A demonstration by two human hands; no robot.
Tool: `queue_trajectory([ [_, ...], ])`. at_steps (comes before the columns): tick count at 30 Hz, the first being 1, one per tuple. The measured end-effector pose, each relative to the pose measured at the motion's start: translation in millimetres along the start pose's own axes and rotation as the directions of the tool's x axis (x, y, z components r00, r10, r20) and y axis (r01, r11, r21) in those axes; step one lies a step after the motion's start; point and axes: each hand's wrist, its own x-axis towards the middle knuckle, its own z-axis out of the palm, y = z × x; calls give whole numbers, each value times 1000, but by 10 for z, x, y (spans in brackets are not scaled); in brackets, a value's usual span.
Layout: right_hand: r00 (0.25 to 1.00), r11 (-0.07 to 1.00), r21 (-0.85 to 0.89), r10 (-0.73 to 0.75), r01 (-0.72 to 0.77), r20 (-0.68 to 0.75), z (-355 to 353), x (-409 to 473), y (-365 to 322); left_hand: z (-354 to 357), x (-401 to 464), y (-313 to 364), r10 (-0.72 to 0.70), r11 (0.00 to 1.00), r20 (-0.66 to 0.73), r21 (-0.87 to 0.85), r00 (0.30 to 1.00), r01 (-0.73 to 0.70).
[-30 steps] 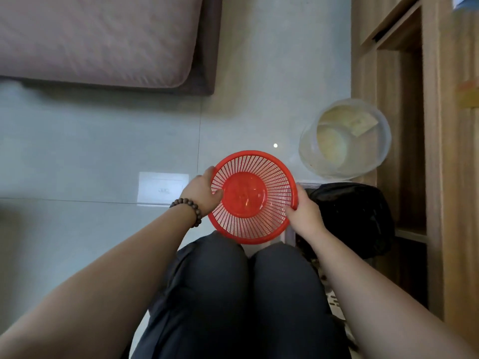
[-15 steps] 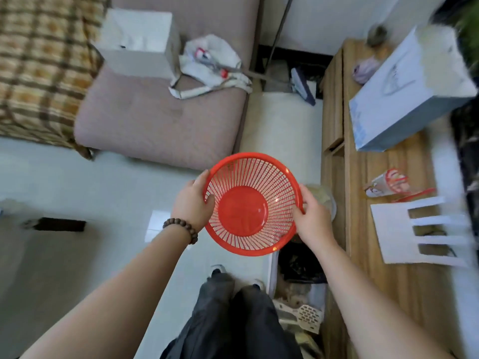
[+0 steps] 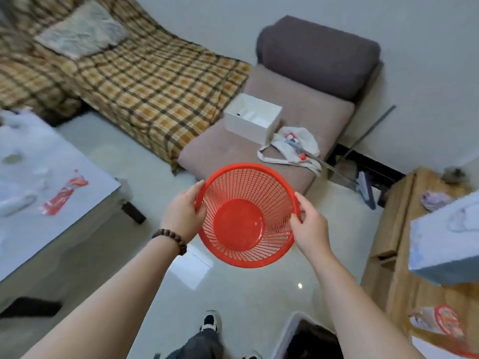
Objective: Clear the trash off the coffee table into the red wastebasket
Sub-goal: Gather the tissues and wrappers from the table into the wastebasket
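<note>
I hold the red wastebasket (image 3: 246,216), an empty slotted plastic basket, in front of me above the floor. My left hand (image 3: 182,212) grips its left rim and my right hand (image 3: 309,225) grips its right rim. The white coffee table (image 3: 64,221) stands at the left. On it lie a red-and-white wrapper (image 3: 63,194), a clear plastic piece (image 3: 15,202) and other blurred scraps.
A sofa with a plaid blanket (image 3: 145,92) and a white box (image 3: 252,120) stands ahead. A wooden cabinet (image 3: 396,255) with a blue-grey box (image 3: 445,244) is at the right. A dark bin (image 3: 308,338) sits near my feet.
My view has swung up and to the left from the floor by the cabinet, bringing the sofa and coffee table into sight. Both hands keep hold of the basket.
</note>
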Motion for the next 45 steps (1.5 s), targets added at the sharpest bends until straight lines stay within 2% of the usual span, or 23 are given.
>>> queue_trajectory([
  [4,983,992,27,-123,120,134,598,69,-461,-489,-256,-488,-179,984,-143,-30,973,176],
  [10,891,974,37,-220,225,398,1745,-26,-1273,-1221,-695,-1400,-427,904,-279,-106,860,414],
  [19,754,912,49,-366,408,546,3655,-306,-2741,-2406,-905,-2913,-575,807,-466,-188,672,560],
  [25,660,866,75,-431,495,616,4745,-479,-3449,-3066,-1057,-3791,-730,663,-471,-311,495,681],
  [33,517,828,158,-472,538,714,5713,-750,-4034,-3552,-1371,-4421,-779,595,-500,-403,377,696],
  [38,434,859,207,-428,468,793,6287,-870,-4273,-3732,-1449,-4779,-805,540,-520,-442,286,716],
  [41,397,854,215,-426,475,813,6663,-926,-4434,-3847,-1455,-5017,-813,510,-533,-458,234,729],
  [45,301,852,213,-387,479,872,7258,-964,-4659,-4039,-1412,-5342,-818,451,-557,-460,147,765],
])
